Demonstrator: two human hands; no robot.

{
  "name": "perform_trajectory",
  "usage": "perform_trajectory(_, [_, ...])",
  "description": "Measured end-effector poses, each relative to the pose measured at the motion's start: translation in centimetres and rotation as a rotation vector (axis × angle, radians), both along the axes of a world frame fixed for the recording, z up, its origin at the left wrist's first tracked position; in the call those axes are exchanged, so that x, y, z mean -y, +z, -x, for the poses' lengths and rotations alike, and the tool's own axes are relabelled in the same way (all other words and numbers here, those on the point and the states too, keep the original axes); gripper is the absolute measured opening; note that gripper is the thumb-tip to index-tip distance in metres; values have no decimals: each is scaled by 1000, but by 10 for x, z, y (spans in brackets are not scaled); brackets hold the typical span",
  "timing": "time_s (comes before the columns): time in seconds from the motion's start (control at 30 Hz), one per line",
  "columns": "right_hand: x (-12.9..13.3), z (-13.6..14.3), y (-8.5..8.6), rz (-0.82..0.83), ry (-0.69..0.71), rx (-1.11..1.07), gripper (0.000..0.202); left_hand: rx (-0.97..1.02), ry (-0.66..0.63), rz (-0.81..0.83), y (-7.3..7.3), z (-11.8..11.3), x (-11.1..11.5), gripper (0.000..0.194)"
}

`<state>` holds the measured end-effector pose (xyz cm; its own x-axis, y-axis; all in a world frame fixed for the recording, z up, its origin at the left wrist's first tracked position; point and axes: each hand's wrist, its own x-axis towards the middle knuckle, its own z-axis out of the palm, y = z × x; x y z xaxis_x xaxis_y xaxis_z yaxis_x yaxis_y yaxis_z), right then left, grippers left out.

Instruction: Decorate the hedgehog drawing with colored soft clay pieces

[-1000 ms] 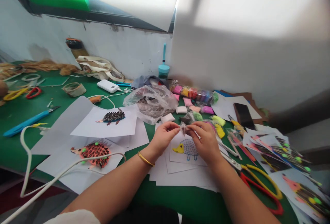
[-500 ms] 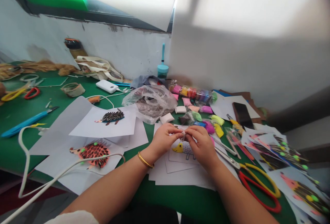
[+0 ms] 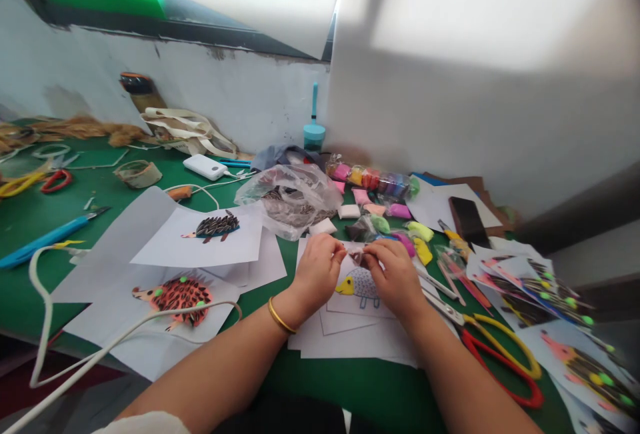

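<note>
Packet (image 3: pixel 357 257), at the drawing's (image 3: pixel 361 289) twelve o'clock, is pinched between left hand (image 3: pixel 319 271) and right hand (image 3: pixel 397 279); the drawing shows only flat colour, while the seeded hedgehog (image 3: pixel 184 302) at nine looks finished.

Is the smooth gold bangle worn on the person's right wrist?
No, the smooth gold bangle circles the wrist of the left hand, while the wrist of the right hand is bare.

Green table (image 3: pixel 395 391): paper sheets (image 3: pixel 306 344) lie beneath both hands; scissors (image 3: pixel 493 341) lie right of the right hand.
</note>
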<state>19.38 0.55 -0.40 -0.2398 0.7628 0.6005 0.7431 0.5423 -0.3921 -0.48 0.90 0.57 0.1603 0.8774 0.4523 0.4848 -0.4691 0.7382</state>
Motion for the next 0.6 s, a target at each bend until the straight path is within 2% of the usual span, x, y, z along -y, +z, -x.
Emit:
perform_trajectory(0.07, [-7, -7, -1, -26, -82, 16, 16, 207, 2, 125, 1, 0, -2, 13])
perform_trajectory(0.17, [-17, -13, -2, -40, -175, 33, 15, 652, -129, 488, 3, -2, -3, 15])
perform_trajectory(0.23, [-23, -13, -4, -16, -189, 62, 15, 916, -209, 712, 4, -4, -3, 19])
perform_trajectory(0.3, [-27, -10, -7, 33, -171, 99, 16, 1086, -240, 853, 6, -5, -2, 26])
perform_trajectory(0.43, [-29, -10, -15, 62, -100, 101, 24, 1217, -279, 968, 9, -5, -1, 30])
perform_trajectory(0.53, [-29, -14, -20, 47, -88, 74, 29, 1223, -304, 998, 9, -3, -1, 23])
perform_trajectory(0.6, [-29, -18, -22, 45, -84, 74, 30, 1212, -313, 1002, 8, -2, -2, 27])
